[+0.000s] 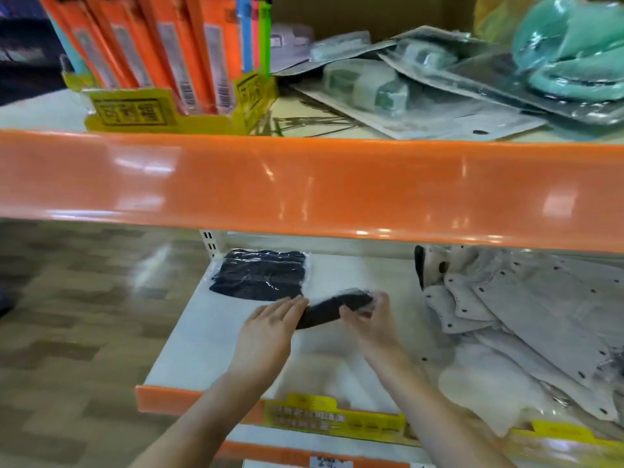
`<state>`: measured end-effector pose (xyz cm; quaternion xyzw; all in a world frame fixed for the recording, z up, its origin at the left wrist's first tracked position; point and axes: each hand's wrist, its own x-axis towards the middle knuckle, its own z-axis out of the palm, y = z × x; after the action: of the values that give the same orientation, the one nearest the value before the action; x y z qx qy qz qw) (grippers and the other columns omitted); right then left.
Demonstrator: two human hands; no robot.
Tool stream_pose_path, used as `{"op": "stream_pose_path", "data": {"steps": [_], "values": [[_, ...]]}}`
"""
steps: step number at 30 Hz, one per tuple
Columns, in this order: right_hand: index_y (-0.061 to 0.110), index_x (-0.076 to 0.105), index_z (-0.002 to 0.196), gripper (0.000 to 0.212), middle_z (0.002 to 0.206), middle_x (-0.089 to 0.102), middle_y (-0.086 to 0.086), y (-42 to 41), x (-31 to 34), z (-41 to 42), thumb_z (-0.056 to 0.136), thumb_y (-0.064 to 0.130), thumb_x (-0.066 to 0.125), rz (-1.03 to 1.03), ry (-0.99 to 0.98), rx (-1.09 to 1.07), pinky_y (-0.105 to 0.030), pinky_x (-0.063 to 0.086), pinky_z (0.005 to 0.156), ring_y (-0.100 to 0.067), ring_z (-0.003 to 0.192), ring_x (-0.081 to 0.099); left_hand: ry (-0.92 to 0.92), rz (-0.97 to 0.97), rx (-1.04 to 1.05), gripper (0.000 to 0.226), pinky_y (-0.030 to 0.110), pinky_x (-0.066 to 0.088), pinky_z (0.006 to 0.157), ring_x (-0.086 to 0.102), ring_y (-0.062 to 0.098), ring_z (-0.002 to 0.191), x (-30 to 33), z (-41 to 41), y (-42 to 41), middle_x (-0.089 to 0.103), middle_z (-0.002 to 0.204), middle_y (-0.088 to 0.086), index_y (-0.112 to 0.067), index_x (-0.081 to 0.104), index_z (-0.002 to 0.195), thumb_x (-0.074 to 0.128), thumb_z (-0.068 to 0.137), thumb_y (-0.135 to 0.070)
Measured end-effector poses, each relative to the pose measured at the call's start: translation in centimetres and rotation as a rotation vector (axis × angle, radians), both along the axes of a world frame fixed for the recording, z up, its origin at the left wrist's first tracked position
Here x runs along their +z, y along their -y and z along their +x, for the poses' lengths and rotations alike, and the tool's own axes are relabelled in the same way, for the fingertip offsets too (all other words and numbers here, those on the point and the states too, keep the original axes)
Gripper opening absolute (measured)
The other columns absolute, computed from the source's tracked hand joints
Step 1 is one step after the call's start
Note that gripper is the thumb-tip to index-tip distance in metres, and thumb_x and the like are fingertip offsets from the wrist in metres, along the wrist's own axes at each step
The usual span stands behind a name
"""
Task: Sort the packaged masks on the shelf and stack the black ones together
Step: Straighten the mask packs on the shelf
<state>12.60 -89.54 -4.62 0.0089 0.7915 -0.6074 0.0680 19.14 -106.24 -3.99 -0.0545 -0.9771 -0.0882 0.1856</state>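
Observation:
A stack of black packaged masks lies at the back left of the white lower shelf. Just in front of it, a single black packaged mask is held between both hands. My left hand lies flat with straight fingers against the packet's left end. My right hand curls its fingers round the packet's right end. A heap of white and grey packaged masks fills the right side of the same shelf.
The orange front edge of the upper shelf overhangs the lower one. On top stand orange packets in a yellow display box, clear blister packs and teal items. A yellow price tag sits on the lower edge.

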Motion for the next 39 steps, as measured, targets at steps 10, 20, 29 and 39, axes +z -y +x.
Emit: {"op": "stream_pose_path", "data": {"steps": [10,20,29,39], "values": [[0.017,0.064,0.111,0.034,0.114,0.061,0.001,5.7,-0.7,-0.5,0.079,0.025,0.057,0.693,-0.697,0.340,-0.032,0.038,0.093,-0.024,0.105,0.056,-0.011,-0.064,0.025,0.060,0.034,0.039,0.091,0.061,0.023,0.113,0.5,-3.1,8.2,0.065,0.123,0.001,-0.014,0.066,0.118,0.030,0.072,-0.001],[0.023,0.076,0.086,0.041,0.083,0.072,0.008,10.7,-2.8,-2.0,0.055,0.004,0.059,0.835,-0.728,0.301,-0.026,0.053,0.071,-0.018,0.074,0.068,0.217,-0.097,0.168,0.063,0.050,0.045,0.089,0.055,0.034,0.120,-2.2,-3.9,11.6,0.061,0.126,0.011,-0.023,0.063,0.123,0.057,0.066,0.004],[0.017,0.073,0.099,0.048,0.107,0.071,0.000,11.6,-2.9,-1.8,0.057,-0.007,0.074,0.872,-0.761,0.168,-0.042,0.049,0.092,-0.021,0.100,0.067,0.155,-0.078,0.232,0.046,0.046,0.049,0.080,0.062,0.030,0.104,-4.1,-3.0,11.9,0.067,0.109,0.007,-0.015,0.066,0.113,0.057,0.068,-0.008],[0.016,0.029,0.145,0.049,0.148,0.029,-0.015,12.6,-3.3,-2.6,0.097,0.019,0.039,1.110,-0.431,0.343,-0.038,0.028,0.106,-0.031,0.135,0.030,0.294,-0.035,0.241,0.062,0.034,0.016,0.111,0.012,0.020,0.145,-4.1,-3.3,12.8,0.019,0.158,0.002,-0.034,0.024,0.148,0.037,0.094,-0.008]]}}
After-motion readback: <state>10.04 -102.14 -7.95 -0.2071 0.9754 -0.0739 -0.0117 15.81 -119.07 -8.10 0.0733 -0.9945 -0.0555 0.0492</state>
